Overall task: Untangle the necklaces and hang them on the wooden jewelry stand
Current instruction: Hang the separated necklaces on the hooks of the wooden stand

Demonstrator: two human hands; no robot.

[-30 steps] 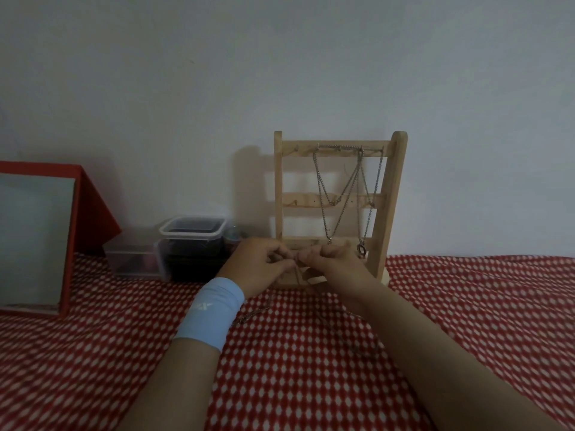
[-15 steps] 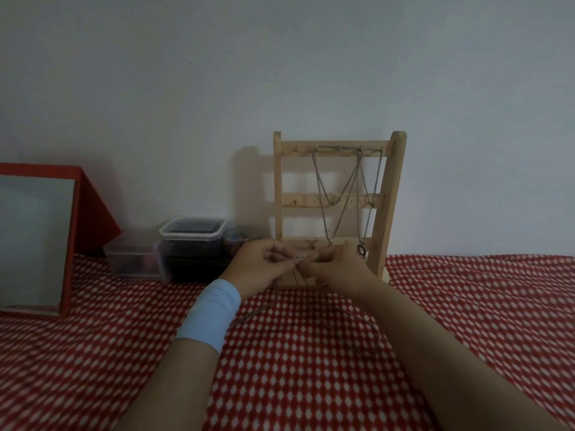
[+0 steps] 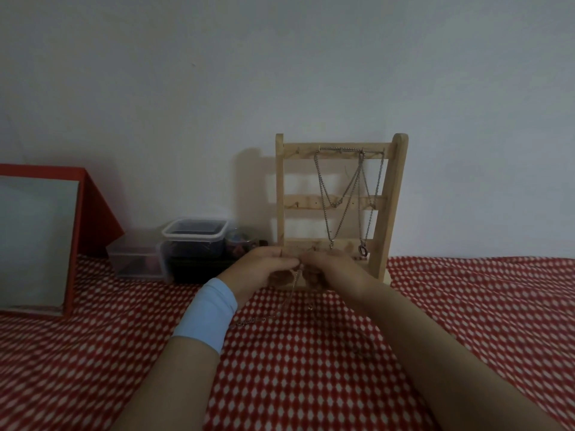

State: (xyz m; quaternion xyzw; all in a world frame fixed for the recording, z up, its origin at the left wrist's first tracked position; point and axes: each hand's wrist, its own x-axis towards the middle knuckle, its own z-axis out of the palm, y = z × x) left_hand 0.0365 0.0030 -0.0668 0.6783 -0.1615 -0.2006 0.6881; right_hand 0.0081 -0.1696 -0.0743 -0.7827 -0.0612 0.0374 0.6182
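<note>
A red cloth (image 3: 311,384) is showing small white diamonds in a regular pattern. The pale tan wooden jewelry stand (image 3: 392,197) is carrying silver-grey metal chains (image 3: 323,194), and a thin silvery necklace chain (image 3: 252,321) is lying on the red. A light blue wristband (image 3: 207,315) is standing out. A grey panel (image 3: 34,244) is showing a red frame, clear plastic boxes (image 3: 194,234) are showing dark contents, and the plain wall (image 3: 280,73) is looking greyish white.

The stand (image 3: 280,197) is upright on the surface (image 3: 311,384), against the wall (image 3: 280,73), with necklaces (image 3: 340,149) hanging from its top rail. Before its base, the left hand (image 3: 264,269) and right hand (image 3: 336,269) meet, pinching a loose chain (image 3: 291,293) that trails down onto the surface. Left of the stand sit a jar (image 3: 241,242), a tub (image 3: 194,241) and a box (image 3: 133,259); farthest left stands a mirror (image 3: 34,244).
</note>
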